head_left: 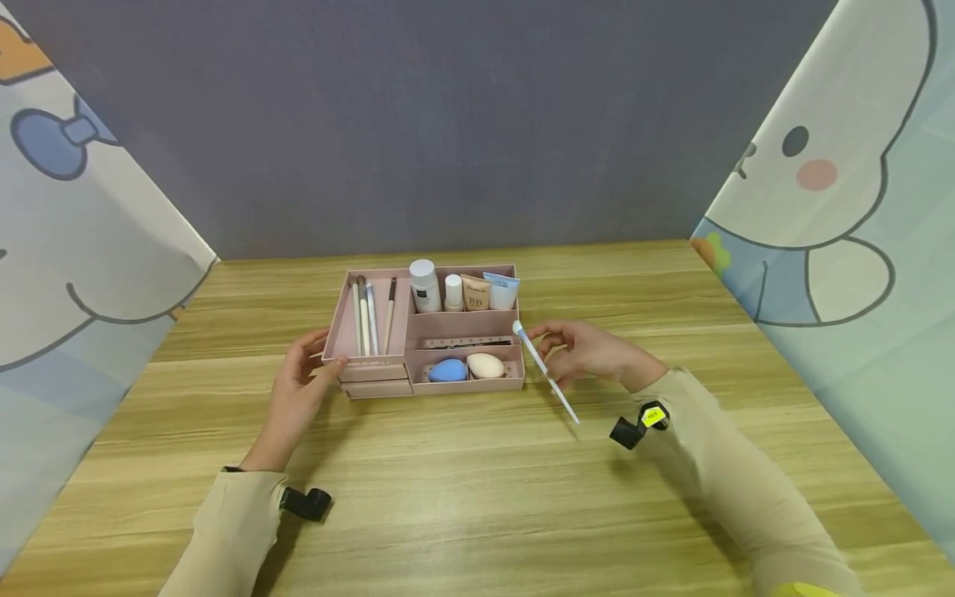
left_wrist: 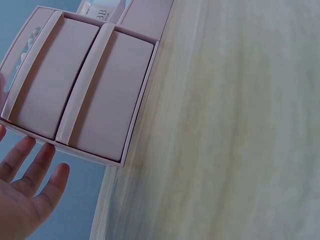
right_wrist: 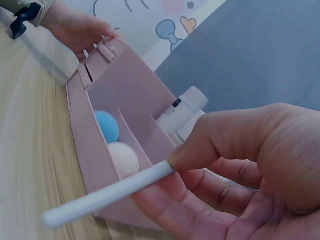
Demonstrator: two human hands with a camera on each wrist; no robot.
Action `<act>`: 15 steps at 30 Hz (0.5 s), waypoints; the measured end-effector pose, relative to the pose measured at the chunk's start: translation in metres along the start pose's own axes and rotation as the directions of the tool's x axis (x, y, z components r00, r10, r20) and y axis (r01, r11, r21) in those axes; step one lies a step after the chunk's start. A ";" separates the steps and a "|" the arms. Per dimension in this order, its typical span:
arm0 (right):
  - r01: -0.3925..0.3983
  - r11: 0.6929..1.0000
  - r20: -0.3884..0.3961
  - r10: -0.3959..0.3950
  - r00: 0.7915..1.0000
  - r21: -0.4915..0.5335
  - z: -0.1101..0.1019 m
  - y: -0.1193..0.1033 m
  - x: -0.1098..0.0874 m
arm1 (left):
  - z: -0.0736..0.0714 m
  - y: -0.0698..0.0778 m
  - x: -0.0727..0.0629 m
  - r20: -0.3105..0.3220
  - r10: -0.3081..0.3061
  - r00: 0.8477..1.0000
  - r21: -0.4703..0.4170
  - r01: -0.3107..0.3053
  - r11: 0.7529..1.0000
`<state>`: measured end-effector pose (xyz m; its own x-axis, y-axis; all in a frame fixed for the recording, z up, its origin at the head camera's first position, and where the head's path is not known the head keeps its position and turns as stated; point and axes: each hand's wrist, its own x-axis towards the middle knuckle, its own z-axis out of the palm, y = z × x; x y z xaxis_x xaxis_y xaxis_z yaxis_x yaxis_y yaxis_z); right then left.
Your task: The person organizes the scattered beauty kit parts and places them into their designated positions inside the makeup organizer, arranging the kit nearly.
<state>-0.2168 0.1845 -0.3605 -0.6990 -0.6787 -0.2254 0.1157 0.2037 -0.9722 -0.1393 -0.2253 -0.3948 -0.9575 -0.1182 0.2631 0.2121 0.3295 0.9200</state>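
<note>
A pink makeup organizer (head_left: 448, 328) sits at the back middle of the table. At its left front corner is my left hand (head_left: 298, 381), the thumb along the rim and the other fingers at the left side; these look fairly straight in the left wrist view. To the right of the organizer, my right hand (head_left: 589, 352) pinches a white makeup brush (head_left: 564, 404) between thumb and fingers. The brush slants, its pale bristle end up by the organizer's right edge and its handle end (right_wrist: 60, 215) pointing down toward the front.
Several brushes (head_left: 371, 319) lean in the left compartment. A white bottle (head_left: 425, 288), a small white-capped bottle (head_left: 453, 292), a tan tube (head_left: 476, 293) and a pale blue tube (head_left: 502, 292) stand behind. A blue sponge (head_left: 448, 371) and a cream sponge (head_left: 486, 366) lie in front. Two drawers (left_wrist: 107, 95) show below.
</note>
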 end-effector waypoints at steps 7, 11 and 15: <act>0.022 0.999 0.010 -0.022 1.000 0.025 0.011 -0.007 0.010 | -0.001 0.001 0.000 -0.009 -0.001 1.000 0.004 0.001 1.000; 0.044 0.998 0.016 -0.045 0.999 0.050 0.016 -0.011 0.015 | -0.001 0.002 0.000 -0.006 -0.005 1.000 0.011 0.005 1.000; 0.065 0.995 0.023 -0.066 0.998 0.070 0.022 -0.014 0.019 | 0.001 0.001 0.001 -0.006 -0.003 1.000 0.001 0.003 1.000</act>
<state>-0.2165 0.1535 -0.3530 -0.6890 -0.7065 -0.1616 0.1191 0.1095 -0.9868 -0.1397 -0.2241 -0.3936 -0.9570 -0.1244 0.2622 0.2092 0.3305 0.9203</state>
